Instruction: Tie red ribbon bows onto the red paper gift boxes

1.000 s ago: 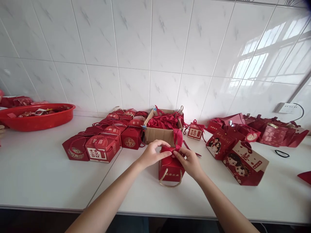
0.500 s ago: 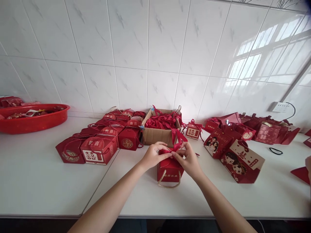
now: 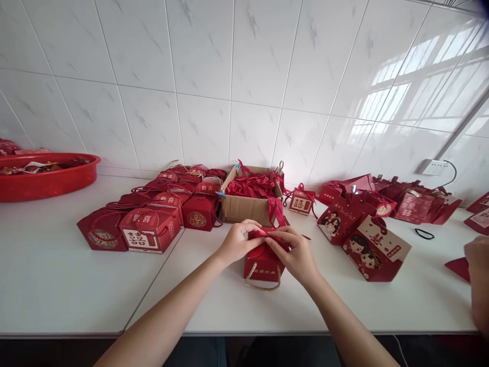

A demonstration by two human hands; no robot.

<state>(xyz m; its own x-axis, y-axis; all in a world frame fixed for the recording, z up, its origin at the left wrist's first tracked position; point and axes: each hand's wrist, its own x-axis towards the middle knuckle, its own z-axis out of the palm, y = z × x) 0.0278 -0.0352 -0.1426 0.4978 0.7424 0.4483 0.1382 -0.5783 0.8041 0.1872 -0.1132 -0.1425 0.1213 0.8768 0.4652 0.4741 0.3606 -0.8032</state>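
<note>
A small red gift box (image 3: pixel 263 267) with a gold rope handle (image 3: pixel 263 288) stands on the white table before me. Over its top, my left hand (image 3: pixel 240 242) and my right hand (image 3: pixel 292 250) meet, both closed with fingers pinched on a red ribbon (image 3: pixel 260 233). The fingers hide most of the ribbon and the box's upper flaps. Just behind, a cardboard box (image 3: pixel 244 209) holds a heap of red ribbons (image 3: pixel 254 187), some hanging over its front right corner.
Several finished-looking red boxes (image 3: pixel 151 234) stand in rows on the left, beyond them a red basin (image 3: pixel 49 178). Printed gift boxes (image 3: pixel 376 250) and a black band (image 3: pixel 424 234) lie to the right. Another person's hand (image 3: pixel 477 275) shows at the right edge, near a red piece (image 3: pixel 458 268).
My right fingers have come down flatter over the ribbon, and its raised loop no longer shows. The other person's hand has come further into view. The camera view has shifted slightly.
</note>
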